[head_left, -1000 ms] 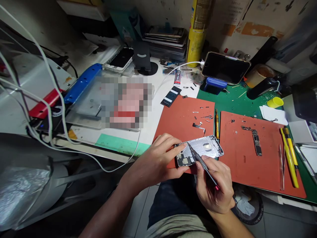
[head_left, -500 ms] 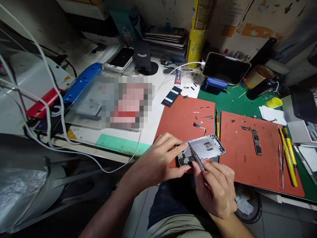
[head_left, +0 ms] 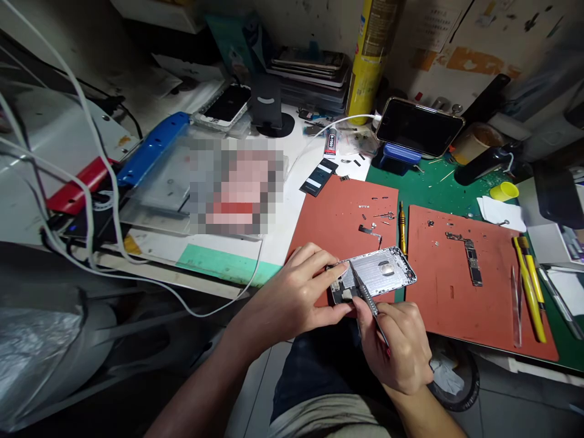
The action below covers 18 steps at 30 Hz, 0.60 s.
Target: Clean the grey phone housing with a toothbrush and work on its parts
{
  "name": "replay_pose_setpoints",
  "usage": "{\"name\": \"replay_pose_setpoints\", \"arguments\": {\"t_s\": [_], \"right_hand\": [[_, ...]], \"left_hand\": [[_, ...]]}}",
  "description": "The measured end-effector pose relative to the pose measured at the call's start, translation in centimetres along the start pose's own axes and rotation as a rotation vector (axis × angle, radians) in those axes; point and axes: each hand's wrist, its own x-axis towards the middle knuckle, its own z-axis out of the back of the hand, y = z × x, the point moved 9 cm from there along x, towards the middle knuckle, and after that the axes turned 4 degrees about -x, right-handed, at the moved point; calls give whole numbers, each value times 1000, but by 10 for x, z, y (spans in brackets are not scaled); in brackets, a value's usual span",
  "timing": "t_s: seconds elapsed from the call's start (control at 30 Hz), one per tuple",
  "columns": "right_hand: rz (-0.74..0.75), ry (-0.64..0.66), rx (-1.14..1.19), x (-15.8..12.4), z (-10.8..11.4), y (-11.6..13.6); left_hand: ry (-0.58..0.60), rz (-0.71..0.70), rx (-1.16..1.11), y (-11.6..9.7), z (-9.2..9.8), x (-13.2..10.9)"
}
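An opened phone rear housing (head_left: 381, 277), silver inside, lies at the near edge of a red work mat (head_left: 337, 222). My left hand (head_left: 296, 298) grips its left end between thumb and fingers. My right hand (head_left: 399, 347) is closed around a thin dark screwdriver (head_left: 365, 293) whose tip rests inside the housing near its upper left corner. Small screws and a metal bracket (head_left: 369, 231) lie on the mat just beyond the housing.
A second red mat (head_left: 456, 304) to the right carries a logic board (head_left: 469, 258), tweezers and yellow tools (head_left: 529, 286). A gold screwdriver (head_left: 402, 228) lies between the mats. A phone on a blue stand (head_left: 417, 128), a yellow can (head_left: 367, 73) and white cables (head_left: 91, 182) surround the area.
My right hand has slid up the screwdriver and closer to the housing. The housing has turned slightly and shifted a little to the right under my left hand.
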Motion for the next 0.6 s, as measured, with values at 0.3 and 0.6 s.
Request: {"name": "replay_pose_setpoints", "arguments": {"t_s": [0.3,0.6], "right_hand": [[-13,15,67,-7,-2,-1],[0,28,23,-9,-2,-1]], "left_hand": [[-16,-9,4,-1,2,2],[-18,-40,69,-5,1,3]]}}
